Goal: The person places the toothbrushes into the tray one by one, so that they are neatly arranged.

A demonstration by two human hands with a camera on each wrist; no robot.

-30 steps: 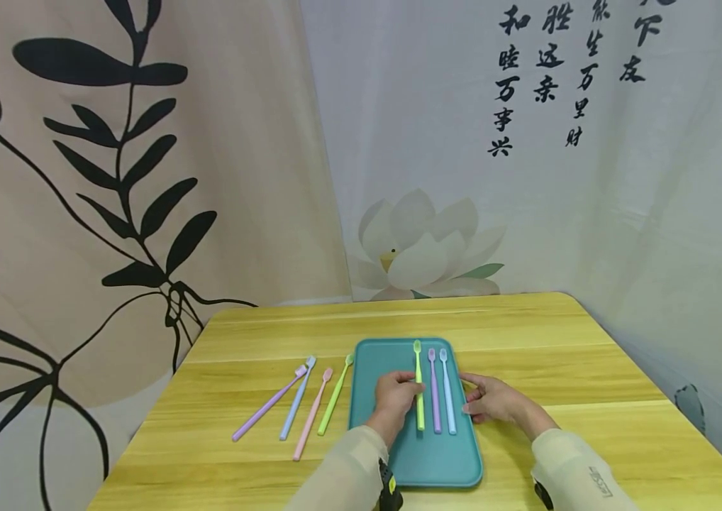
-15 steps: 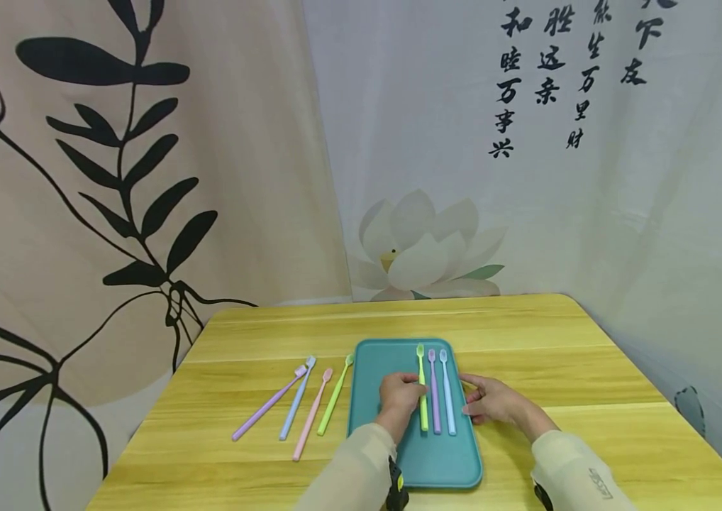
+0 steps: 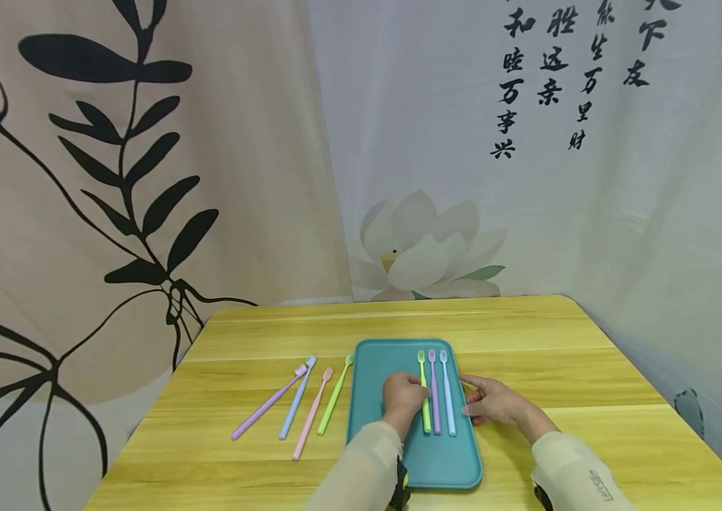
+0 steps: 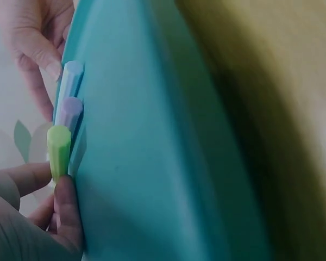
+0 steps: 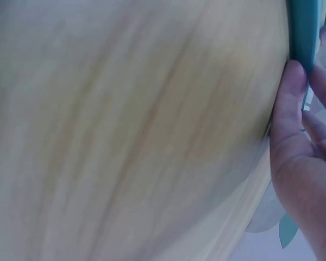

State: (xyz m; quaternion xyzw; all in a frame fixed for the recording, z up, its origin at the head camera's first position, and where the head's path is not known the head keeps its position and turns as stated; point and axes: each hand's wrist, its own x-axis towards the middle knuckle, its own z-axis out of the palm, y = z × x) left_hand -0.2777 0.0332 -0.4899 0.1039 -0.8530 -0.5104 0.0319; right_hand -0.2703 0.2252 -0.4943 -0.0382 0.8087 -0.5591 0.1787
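Note:
In the head view my left hand (image 3: pixel 404 397) is over a teal tray (image 3: pixel 437 465), pinching a green toothbrush (image 3: pixel 426 415) between thumb and fingers. The left wrist view shows the handle end of this green toothbrush (image 4: pixel 58 144) sticking out above the fingertips. Just right of it on the tray lie a purple toothbrush (image 3: pixel 435 404) and a light blue toothbrush (image 3: pixel 448 401), side by side, heads away from me. My right hand (image 3: pixel 495 401) holds the tray's right rim; in the right wrist view its thumb and fingers are at the tray edge (image 5: pixel 304 38).
Left of the tray, on the wooden table (image 3: pixel 208 468), lie another purple toothbrush (image 3: pixel 265 406), blue toothbrush (image 3: pixel 295 404) and green toothbrush (image 3: pixel 333 401), with a pink toothbrush (image 3: pixel 311 419) among them. A printed cloth (image 3: pixel 259 177) hangs behind the table.
My left hand has moved slightly right and toward me with the green toothbrush, bringing it close beside the purple one and level with it. The right hand has stayed at the tray rim.

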